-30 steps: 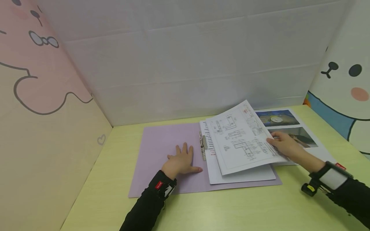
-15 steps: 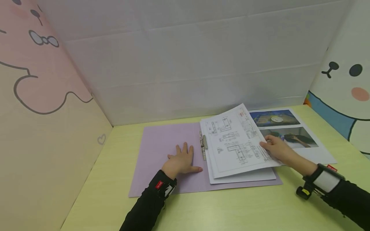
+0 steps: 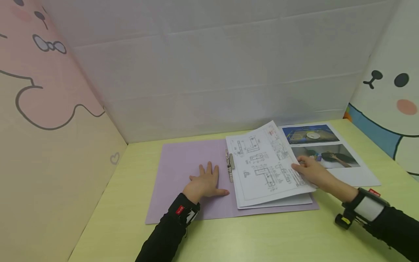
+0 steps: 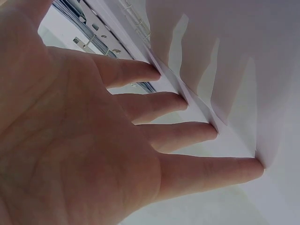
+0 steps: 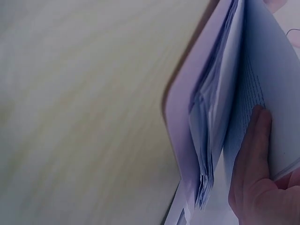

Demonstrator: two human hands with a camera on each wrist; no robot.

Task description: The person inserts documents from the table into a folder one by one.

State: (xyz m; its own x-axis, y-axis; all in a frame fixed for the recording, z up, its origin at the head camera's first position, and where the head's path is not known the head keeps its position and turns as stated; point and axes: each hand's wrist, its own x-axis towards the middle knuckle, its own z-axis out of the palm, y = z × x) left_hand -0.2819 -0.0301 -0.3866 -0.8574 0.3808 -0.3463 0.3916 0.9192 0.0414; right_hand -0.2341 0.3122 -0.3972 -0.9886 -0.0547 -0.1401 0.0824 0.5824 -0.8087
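A lilac folder point(image 3: 183, 156) lies spread flat, with a metal clip point(image 3: 230, 166) along its spine. My left hand point(image 3: 205, 185) rests on the bare left cover, fingers straight and spread; the left wrist view has the fingertips point(image 4: 253, 169) against it. On the right side is a paper stack point(image 3: 302, 199), topped by sheets with technical drawings point(image 3: 260, 171). My right hand point(image 3: 314, 174) pinches the right edge of these drawing sheets, raised slightly off the stack. In the right wrist view, the fingers point(image 5: 255, 150) lie along the underside of the lifted paper.
Right of the folder lies a white sheet point(image 3: 358, 177) with two colour photos, partly under the right hand. All of it is on a light yellow table point(image 3: 255, 240). A white back wall point(image 3: 209, 72) and printed side panels point(image 3: 383, 105) enclose the table.
My right hand has moved left and slightly down, bringing the drawing sheets over and lower onto the stack, their left edge nearer the clip. The left hand has stayed in place.
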